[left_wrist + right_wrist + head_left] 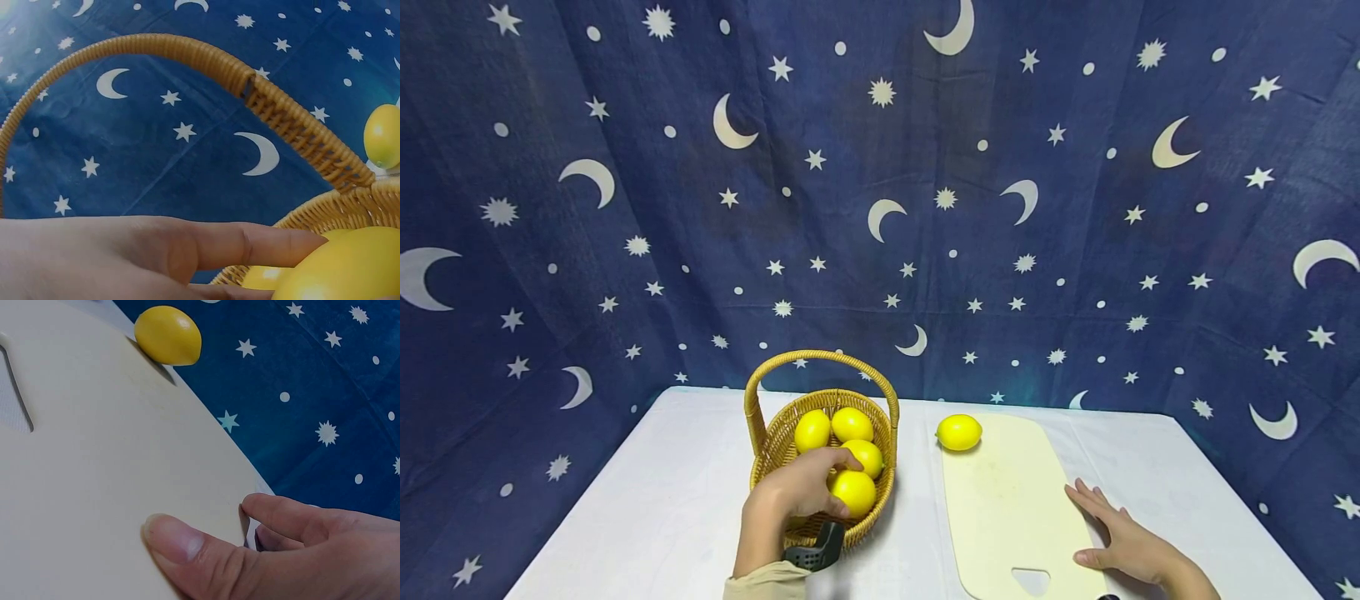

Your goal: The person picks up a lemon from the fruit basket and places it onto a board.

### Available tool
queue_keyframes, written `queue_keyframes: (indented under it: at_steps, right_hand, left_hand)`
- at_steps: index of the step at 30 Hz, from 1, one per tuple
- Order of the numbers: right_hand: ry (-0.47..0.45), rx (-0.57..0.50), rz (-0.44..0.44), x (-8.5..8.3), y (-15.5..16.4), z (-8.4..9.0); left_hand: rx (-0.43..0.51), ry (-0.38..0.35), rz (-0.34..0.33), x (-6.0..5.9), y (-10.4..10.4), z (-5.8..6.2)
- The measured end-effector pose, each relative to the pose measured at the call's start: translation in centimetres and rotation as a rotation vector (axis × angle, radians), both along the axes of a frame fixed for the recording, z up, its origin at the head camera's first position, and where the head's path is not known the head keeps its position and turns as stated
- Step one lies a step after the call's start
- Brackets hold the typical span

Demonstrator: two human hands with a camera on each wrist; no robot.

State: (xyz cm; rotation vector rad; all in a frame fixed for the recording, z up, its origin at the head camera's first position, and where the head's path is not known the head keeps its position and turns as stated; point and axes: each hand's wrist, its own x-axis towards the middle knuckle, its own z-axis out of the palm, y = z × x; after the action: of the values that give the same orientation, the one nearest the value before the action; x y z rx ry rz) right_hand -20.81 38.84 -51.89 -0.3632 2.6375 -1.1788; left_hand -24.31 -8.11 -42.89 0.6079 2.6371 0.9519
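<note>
While reaching into the wicker basket [775,446] on the white table [662,508], curling the left hand [797,492] over the nearest lemon [854,492], fingers [250,245] lying along its top and thumb tucked beneath, as the left wrist view shows. Sitting at the front of the basket, that lemon, touching the three other lemons: one at the back left [812,430], one at the back right [852,424], one in the middle [867,457]. Arching over all of them, the basket handle [187,53].

Resting flat on the right edge of the pale cutting board [1007,500], the right hand [1123,542], fingers straight and slightly spread, thumb [181,540] pressing on the board's top and the index fingertip bending over its rim. Lying at the far left corner of the board, well apart from that hand, a fifth lemon [958,432]. Showing near the front edge of the board, a cut-out handle hole [1032,579].

Hanging behind the table, a dark blue cloth [880,208] printed with moons and stars.
</note>
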Motion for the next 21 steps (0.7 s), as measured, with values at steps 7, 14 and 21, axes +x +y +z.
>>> queue_keyframes:
  at_steps: [7,14,21]
  right_hand:
    - [0.016,0.021,0.009,0.1,-0.1,0.1]
    - [-0.004,0.028,-0.011,0.1,-0.2,0.1]
    - [0.002,0.029,-0.008,0.1,-0.1,0.1]
  left_hand:
    - [0.006,0.029,-0.015,0.4,-0.1,0.9]
    - [0.031,0.032,-0.016,0.9,-0.1,1.8]
    - [0.043,0.046,-0.023,1.1,-0.1,2.2]
